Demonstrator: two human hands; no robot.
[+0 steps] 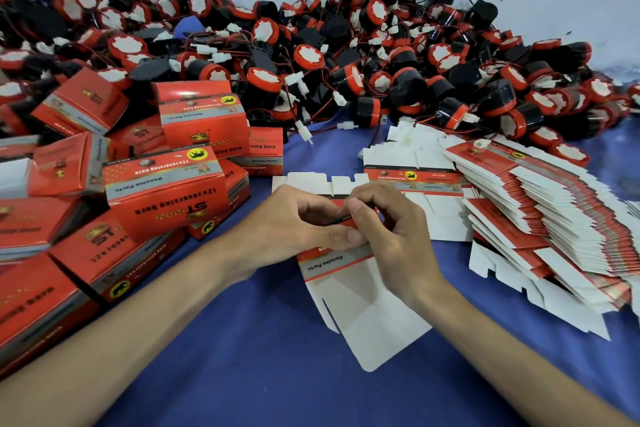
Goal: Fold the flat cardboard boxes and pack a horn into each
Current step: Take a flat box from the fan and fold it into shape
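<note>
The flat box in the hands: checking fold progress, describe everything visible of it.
The flat box is thin card, red print with a grey stripe reading Genuine Parts, and plain white flaps at both ends, the near one round-cornered. It lies over the blue cloth, not yet formed. The left hand and right hand pinch its red middle.

Glossy printed cardboard boxes [162, 191], shiny plastic horns [265, 87], matt blue cloth [270, 357]

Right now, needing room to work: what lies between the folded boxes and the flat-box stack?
Head view: the left hand and right hand grip one flat box over the blue cloth; a second flat box lies beside the stack.
</note>
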